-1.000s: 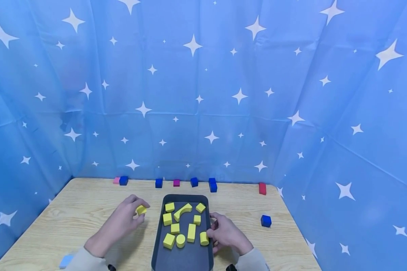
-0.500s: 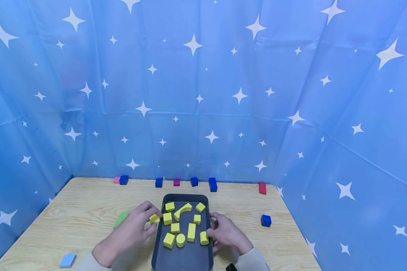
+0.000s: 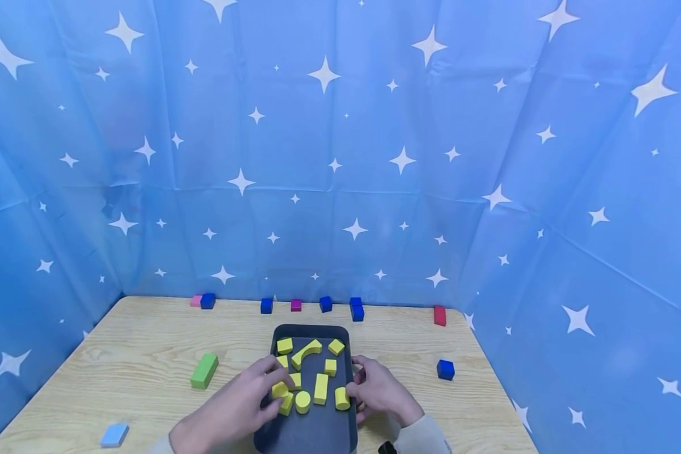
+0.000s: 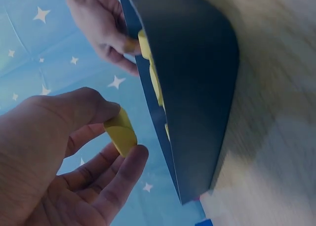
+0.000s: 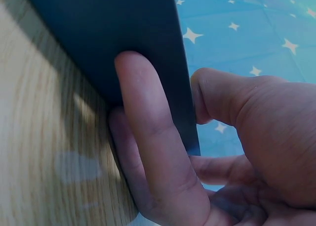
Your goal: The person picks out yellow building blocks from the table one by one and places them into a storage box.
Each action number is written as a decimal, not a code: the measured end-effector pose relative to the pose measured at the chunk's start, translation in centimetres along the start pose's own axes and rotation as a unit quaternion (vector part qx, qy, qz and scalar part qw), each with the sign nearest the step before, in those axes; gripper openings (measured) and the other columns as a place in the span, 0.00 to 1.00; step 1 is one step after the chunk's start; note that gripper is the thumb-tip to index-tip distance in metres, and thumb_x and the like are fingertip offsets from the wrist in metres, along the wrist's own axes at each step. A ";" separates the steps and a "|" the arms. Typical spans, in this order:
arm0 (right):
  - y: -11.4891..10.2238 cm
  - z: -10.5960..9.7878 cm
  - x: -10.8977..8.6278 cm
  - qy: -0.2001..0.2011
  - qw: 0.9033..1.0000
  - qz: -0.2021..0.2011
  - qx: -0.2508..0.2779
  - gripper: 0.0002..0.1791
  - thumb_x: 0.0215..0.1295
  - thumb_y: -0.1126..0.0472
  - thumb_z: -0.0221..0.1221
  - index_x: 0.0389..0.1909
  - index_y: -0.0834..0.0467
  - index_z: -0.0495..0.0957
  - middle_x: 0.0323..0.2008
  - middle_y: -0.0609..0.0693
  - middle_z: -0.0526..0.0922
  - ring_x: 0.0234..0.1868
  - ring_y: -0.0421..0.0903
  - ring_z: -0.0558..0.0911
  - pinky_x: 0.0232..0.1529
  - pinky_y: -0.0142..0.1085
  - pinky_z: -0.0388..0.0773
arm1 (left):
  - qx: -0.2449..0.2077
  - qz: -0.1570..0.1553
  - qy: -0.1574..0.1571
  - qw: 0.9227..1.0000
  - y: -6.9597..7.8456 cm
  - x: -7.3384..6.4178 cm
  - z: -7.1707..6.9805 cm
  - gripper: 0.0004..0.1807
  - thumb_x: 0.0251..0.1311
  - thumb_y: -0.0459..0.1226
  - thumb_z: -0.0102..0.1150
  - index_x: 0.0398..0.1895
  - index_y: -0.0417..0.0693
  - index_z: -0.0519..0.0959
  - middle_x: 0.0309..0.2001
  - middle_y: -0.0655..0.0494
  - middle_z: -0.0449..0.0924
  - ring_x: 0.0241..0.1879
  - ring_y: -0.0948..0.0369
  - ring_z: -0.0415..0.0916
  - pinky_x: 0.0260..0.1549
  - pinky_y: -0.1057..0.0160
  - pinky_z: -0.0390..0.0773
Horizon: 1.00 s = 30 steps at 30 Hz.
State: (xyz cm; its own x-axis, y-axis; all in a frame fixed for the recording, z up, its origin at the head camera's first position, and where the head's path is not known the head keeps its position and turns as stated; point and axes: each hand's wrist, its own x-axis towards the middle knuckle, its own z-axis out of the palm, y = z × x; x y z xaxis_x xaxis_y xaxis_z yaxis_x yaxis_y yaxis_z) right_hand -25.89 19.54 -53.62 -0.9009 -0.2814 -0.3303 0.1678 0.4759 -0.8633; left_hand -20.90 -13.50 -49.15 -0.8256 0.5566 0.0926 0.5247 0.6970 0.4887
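My left hand (image 3: 241,400) is over the left side of the dark grey tray (image 3: 309,435). It pinches a small yellow block (image 4: 121,133) between thumb and fingertip, above the rim in the left wrist view. At the tray's right wall my right hand (image 3: 380,394) grips the edge, thumb at the rim and fingers against the outer side (image 5: 74,28). Inside the tray lie several yellow blocks, among them an arch (image 3: 306,353), an upright-looking oblong (image 3: 320,389), a round one (image 3: 302,402) and a cylinder (image 3: 342,398). My left fingers partly cover the blocks on that side.
A green block (image 3: 204,371) and a light blue block (image 3: 115,435) lie on the wooden table (image 3: 119,366) to the left. Blue blocks, a magenta one (image 3: 296,305) and a red one (image 3: 439,316) line the far edge; another blue cube (image 3: 445,370) sits at right.
My left hand has moved right with the yellow block, from the table to over the tray, uncovering the green block and the light blue one. My right hand stays on the tray wall.
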 end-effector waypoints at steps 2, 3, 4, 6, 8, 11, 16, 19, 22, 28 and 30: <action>0.0 0.0 0.0 0.000 1.000 -0.001 0.000 0.45 0.74 0.66 0.68 0.90 0.65 0.64 0.47 0.58 0.82 0.37 0.48 0.91 0.31 0.44 0.96 | -0.007 0.002 -0.018 1.000 0.3 0.0 0.2 0.12 0.76 0.38 0.77 0.57 0.59 0.92 0.52 0.65 0.81 0.44 0.72 0.76 0.44 0.69 0.88; -0.1 0.0 0.0 0.000 1.000 -0.001 0.000 0.45 0.74 0.66 0.68 0.90 0.65 0.64 0.47 0.58 0.82 0.37 0.48 0.91 0.31 0.44 0.96 | -0.009 0.002 -0.027 1.000 0.5 0.0 0.2 0.12 0.76 0.39 0.77 0.57 0.60 0.92 0.53 0.65 0.81 0.43 0.72 0.75 0.44 0.69 0.88; -0.1 0.0 0.0 -0.001 1.000 -0.002 0.000 0.45 0.74 0.66 0.68 0.90 0.65 0.64 0.47 0.58 0.82 0.37 0.48 0.91 0.31 0.44 0.96 | -0.010 0.002 -0.034 0.999 0.6 0.0 0.3 0.12 0.76 0.39 0.77 0.58 0.61 0.92 0.53 0.65 0.82 0.44 0.72 0.75 0.44 0.68 0.88; -0.1 0.0 0.0 -0.001 1.000 -0.003 -0.001 0.45 0.74 0.66 0.68 0.90 0.65 0.64 0.47 0.58 0.82 0.37 0.48 0.91 0.32 0.44 0.96 | -0.016 0.000 -0.047 0.999 0.8 0.0 0.4 0.12 0.76 0.40 0.77 0.58 0.63 0.92 0.54 0.66 0.83 0.44 0.72 0.76 0.46 0.67 0.89; -0.1 0.0 0.0 -0.001 1.000 -0.004 -0.001 0.45 0.74 0.67 0.68 0.89 0.65 0.65 0.47 0.58 0.82 0.37 0.48 0.91 0.32 0.45 0.96 | -0.019 -0.001 -0.057 0.998 1.0 0.1 0.5 0.12 0.77 0.40 0.77 0.58 0.64 0.92 0.55 0.66 0.83 0.45 0.72 0.77 0.48 0.66 0.90; -0.1 0.0 0.0 0.000 1.000 -0.003 0.000 0.45 0.74 0.66 0.68 0.89 0.65 0.65 0.47 0.59 0.82 0.37 0.48 0.91 0.32 0.44 0.96 | -0.027 -0.003 -0.072 0.997 1.2 0.1 0.8 0.12 0.77 0.41 0.77 0.58 0.65 0.92 0.55 0.67 0.83 0.46 0.73 0.78 0.52 0.65 0.92; 0.1 0.1 0.1 -0.001 1.000 0.001 -0.003 0.45 0.75 0.66 0.68 0.90 0.66 0.64 0.48 0.59 0.82 0.38 0.49 0.91 0.32 0.44 0.96 | -0.032 0.000 -0.093 0.995 1.4 0.2 1.3 0.12 0.75 0.41 0.79 0.57 0.65 0.92 0.54 0.68 0.82 0.46 0.74 0.78 0.54 0.64 0.92; 0.1 0.1 0.1 -0.001 1.000 0.001 -0.004 0.44 0.76 0.66 0.68 0.90 0.66 0.64 0.48 0.59 0.82 0.38 0.49 0.91 0.32 0.44 0.96 | -0.025 0.004 -0.100 0.995 1.4 0.1 1.5 0.13 0.74 0.41 0.80 0.58 0.65 0.92 0.54 0.69 0.82 0.47 0.74 0.76 0.54 0.64 0.92; 0.0 0.0 0.1 0.001 1.000 -0.001 -0.006 0.44 0.75 0.66 0.69 0.90 0.65 0.65 0.47 0.58 0.82 0.37 0.49 0.91 0.31 0.44 0.96 | -0.019 0.008 -0.102 0.995 1.4 0.2 1.7 0.13 0.74 0.41 0.80 0.58 0.66 0.92 0.54 0.69 0.82 0.46 0.74 0.76 0.53 0.64 0.92; 0.0 0.0 0.1 0.000 1.000 -0.001 -0.008 0.44 0.75 0.66 0.69 0.89 0.65 0.65 0.47 0.58 0.83 0.37 0.48 0.91 0.31 0.44 0.96 | -0.017 -0.012 -0.115 0.993 1.5 0.4 2.2 0.14 0.74 0.43 0.81 0.57 0.71 0.92 0.57 0.67 0.84 0.47 0.72 0.77 0.54 0.61 0.93; 0.0 0.0 0.1 -0.001 1.000 -0.001 -0.007 0.44 0.75 0.66 0.69 0.89 0.65 0.65 0.47 0.58 0.82 0.37 0.48 0.91 0.31 0.44 0.96 | -0.017 -0.017 -0.119 0.993 1.5 0.4 2.5 0.14 0.74 0.44 0.81 0.57 0.71 0.92 0.58 0.67 0.85 0.47 0.71 0.77 0.54 0.61 0.93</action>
State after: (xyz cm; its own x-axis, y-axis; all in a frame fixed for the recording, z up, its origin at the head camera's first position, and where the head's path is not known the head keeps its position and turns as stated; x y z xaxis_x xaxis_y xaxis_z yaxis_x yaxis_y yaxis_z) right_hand -25.97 19.55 -53.61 -0.9005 -0.2848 -0.3287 0.1599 0.4862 -0.8591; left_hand -19.92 -11.08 -50.50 -0.7684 0.6264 -0.1310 0.4860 0.7044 0.5172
